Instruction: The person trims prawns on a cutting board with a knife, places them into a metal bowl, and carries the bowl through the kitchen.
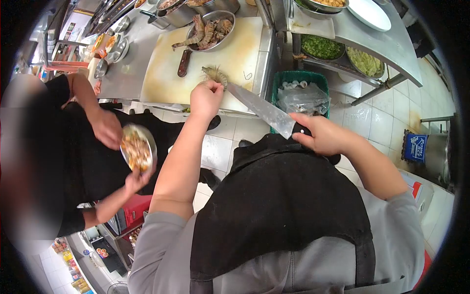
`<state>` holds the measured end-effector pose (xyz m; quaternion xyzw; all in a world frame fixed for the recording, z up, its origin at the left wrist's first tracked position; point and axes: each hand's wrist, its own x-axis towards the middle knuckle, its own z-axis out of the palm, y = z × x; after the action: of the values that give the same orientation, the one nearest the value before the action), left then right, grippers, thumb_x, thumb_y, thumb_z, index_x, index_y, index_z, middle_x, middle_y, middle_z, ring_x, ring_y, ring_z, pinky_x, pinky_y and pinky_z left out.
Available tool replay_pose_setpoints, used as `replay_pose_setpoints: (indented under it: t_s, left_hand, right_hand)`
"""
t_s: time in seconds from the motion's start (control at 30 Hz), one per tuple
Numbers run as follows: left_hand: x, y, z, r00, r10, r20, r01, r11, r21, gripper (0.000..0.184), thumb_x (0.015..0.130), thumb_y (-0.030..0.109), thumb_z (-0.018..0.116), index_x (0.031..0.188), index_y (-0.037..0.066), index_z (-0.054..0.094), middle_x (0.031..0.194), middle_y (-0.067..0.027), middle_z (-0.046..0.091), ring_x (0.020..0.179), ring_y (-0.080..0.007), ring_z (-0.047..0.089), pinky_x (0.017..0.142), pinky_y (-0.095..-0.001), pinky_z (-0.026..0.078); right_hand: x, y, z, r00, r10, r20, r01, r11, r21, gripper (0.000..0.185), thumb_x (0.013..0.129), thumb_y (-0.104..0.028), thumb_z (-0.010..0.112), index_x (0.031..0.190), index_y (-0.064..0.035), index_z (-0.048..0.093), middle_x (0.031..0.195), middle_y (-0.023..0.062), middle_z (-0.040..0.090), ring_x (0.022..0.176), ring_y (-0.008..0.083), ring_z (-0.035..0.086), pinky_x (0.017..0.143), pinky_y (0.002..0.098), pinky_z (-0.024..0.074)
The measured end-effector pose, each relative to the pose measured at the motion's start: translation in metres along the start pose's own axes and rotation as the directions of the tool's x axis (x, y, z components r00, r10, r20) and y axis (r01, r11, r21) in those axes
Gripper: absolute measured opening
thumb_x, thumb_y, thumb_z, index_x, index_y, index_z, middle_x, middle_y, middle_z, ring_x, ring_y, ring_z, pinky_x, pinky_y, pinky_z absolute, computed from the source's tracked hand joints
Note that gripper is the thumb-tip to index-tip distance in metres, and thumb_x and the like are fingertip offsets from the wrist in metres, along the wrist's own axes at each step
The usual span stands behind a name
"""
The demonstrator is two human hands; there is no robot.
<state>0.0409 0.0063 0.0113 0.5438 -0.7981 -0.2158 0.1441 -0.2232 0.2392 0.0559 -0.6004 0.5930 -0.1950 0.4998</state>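
Note:
My left hand (206, 100) is closed at the near end of a raw prawn (215, 75), pinching it against the cutting board (159, 73). In my right hand (323, 134) is the black handle of a large chef's knife (262, 109). Its wide, speckled blade slants up to the left, the tip close beside the prawn and my left fingers. Past the prawn lies a second, brown-handled knife (184, 63). At the back of the board a metal bowl (232, 30) holds several prawns, some hanging over its rim.
To my left a person in black holds a bowl of food (137, 148). Below the board's right side stands a green crate (275, 88) with plastic bags. A steel shelf (407, 59) at the right has trays of chopped greens (320, 46) under it. Metal pots (178, 13) stand behind.

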Motion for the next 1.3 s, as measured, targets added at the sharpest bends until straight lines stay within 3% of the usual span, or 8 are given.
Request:
replay_pose_setpoints:
  t_s: [0.3,0.4,0.53,0.77,0.87,0.97,1.07,1.3]
  left_hand:
    - [-0.007,-0.005,-0.012,0.994,-0.013,0.105,0.013,1.0,0.001,0.019,0.089,0.02,0.074,0.094,0.001,0.076,0.081,-0.0091,0.074,0.071,-0.0172,0.068,0.069,-0.0315,0.053]
    - [-0.006,0.0,-0.009,0.997,0.002,0.079,-0.002,1.0,0.001,0.018,0.088,0.02,0.073,0.093,0.002,0.076,0.082,-0.0104,0.075,0.072,-0.0195,0.069,0.07,-0.0328,0.054]
    - [-0.007,0.0,-0.006,0.998,-0.034,0.043,0.033,0.999,0.022,0.017,0.087,0.02,0.073,0.091,0.004,0.076,0.084,-0.0128,0.075,0.076,-0.0246,0.072,0.074,-0.0353,0.056]
    - [-0.009,-0.003,-0.005,1.0,-0.003,0.002,0.003,1.0,-0.009,0.017,0.086,0.019,0.074,0.091,0.003,0.076,0.084,-0.0124,0.075,0.076,-0.0233,0.072,0.073,-0.0342,0.056]
    - [-0.008,-0.006,-0.005,0.998,-0.006,0.058,0.01,0.998,-0.07,0.022,0.087,0.024,0.074,0.092,0.002,0.075,0.083,-0.0126,0.075,0.076,-0.0231,0.072,0.073,-0.0348,0.056]
    - [-0.001,0.021,-0.023,0.978,-0.148,0.147,0.143,0.989,0.043,0.035,0.086,0.035,0.073,0.091,0.0,0.074,0.081,-0.0156,0.074,0.076,-0.0279,0.071,0.073,-0.0379,0.056]
    - [0.011,0.021,-0.014,0.992,-0.125,0.035,0.113,0.964,0.241,0.042,0.087,0.042,0.07,0.086,0.0,0.074,0.073,-0.0178,0.07,0.069,-0.0279,0.068,0.069,-0.039,0.054]
    - [0.025,-0.004,-0.005,0.989,-0.102,0.108,0.103,0.995,0.0,0.033,0.084,0.031,0.072,0.081,-0.002,0.071,0.072,-0.0169,0.069,0.067,-0.0269,0.066,0.067,-0.0396,0.052]
  right_hand:
    - [-0.001,0.013,-0.002,0.998,-0.065,-0.001,0.065,0.998,-0.016,0.055,0.098,-0.025,0.063,0.146,-0.0062,0.046,0.12,0.0251,0.068,0.111,0.0394,0.065,0.095,0.0421,0.051]
    - [0.009,-0.008,-0.005,0.989,0.126,0.083,-0.13,0.991,0.035,0.055,0.098,-0.027,0.063,0.146,-0.0053,0.045,0.119,0.025,0.068,0.11,0.0391,0.066,0.094,0.0427,0.0513]
    - [-0.001,0.014,0.002,0.995,-0.099,0.033,0.1,0.994,-0.038,0.056,0.099,-0.028,0.061,0.147,-0.0046,0.045,0.121,0.0261,0.067,0.11,0.041,0.065,0.095,0.0442,0.0512]
    - [0.005,0.02,0.011,0.989,-0.141,-0.052,0.137,0.988,-0.074,0.056,0.098,-0.028,0.062,0.145,-0.0029,0.046,0.124,0.027,0.065,0.113,0.0425,0.064,0.098,0.0447,0.0507]
    - [-0.01,0.005,0.002,0.997,-0.082,-0.007,0.08,0.982,-0.171,0.055,0.098,-0.027,0.061,0.146,-0.0031,0.045,0.116,0.0266,0.068,0.106,0.0439,0.066,0.093,0.0478,0.0521]
    - [-0.017,-0.021,-0.003,0.999,0.043,-0.009,-0.043,0.939,-0.341,0.055,0.097,-0.023,0.061,0.146,-0.0031,0.044,0.1,0.0254,0.07,0.093,0.0443,0.067,0.082,0.0489,0.0538]
    - [-0.016,-0.03,0.001,0.999,0.014,-0.039,-0.032,0.862,-0.506,0.054,0.097,-0.023,0.061,0.145,-0.0043,0.045,0.09,0.0226,0.071,0.083,0.0427,0.068,0.075,0.0509,0.0537]
    - [-0.033,-0.022,-0.005,0.999,-0.02,-0.046,-0.001,0.909,-0.416,0.052,0.098,-0.024,0.059,0.144,-0.004,0.045,0.097,0.0232,0.071,0.09,0.0434,0.068,0.081,0.0507,0.0541]
